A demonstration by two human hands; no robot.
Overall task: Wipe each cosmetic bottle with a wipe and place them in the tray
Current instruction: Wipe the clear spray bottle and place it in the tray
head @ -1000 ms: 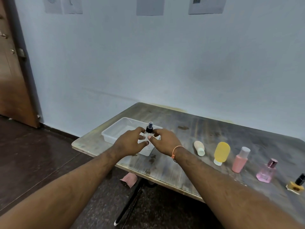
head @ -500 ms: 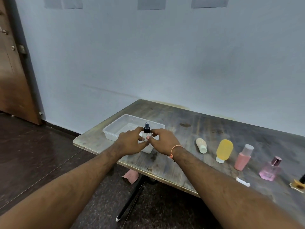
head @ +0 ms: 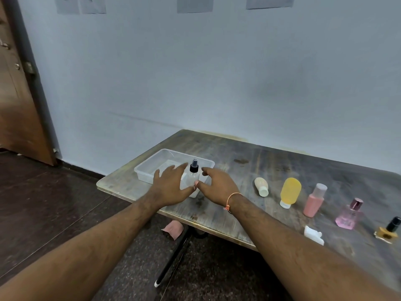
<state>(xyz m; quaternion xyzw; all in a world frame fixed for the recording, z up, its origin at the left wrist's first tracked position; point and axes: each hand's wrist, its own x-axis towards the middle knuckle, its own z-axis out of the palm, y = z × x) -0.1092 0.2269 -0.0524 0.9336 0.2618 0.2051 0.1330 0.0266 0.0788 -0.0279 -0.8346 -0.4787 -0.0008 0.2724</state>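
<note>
A clear spray bottle (head: 193, 173) with a black cap stands upright in the clear plastic tray (head: 149, 166) at the table's left end. My left hand (head: 170, 186) and my right hand (head: 218, 184) flank the bottle with fingers spread, holding nothing. To the right, a row lies on the table: a cream bottle (head: 261, 186), a yellow bottle (head: 290, 192), a pink bottle (head: 314, 203), a pink perfume bottle (head: 349, 215) and a yellow nail polish (head: 388, 232). A white wipe (head: 313, 235) lies near the front edge.
The worn wooden table (head: 271, 166) stands against a pale blue wall. A wooden door (head: 15, 109) is at the far left. A pink scrap (head: 173, 229) lies on the dark floor under the table's front edge.
Both hands have let go of the spray bottle and opened, drawing slightly apart; the bottle now stands alone in the tray.
</note>
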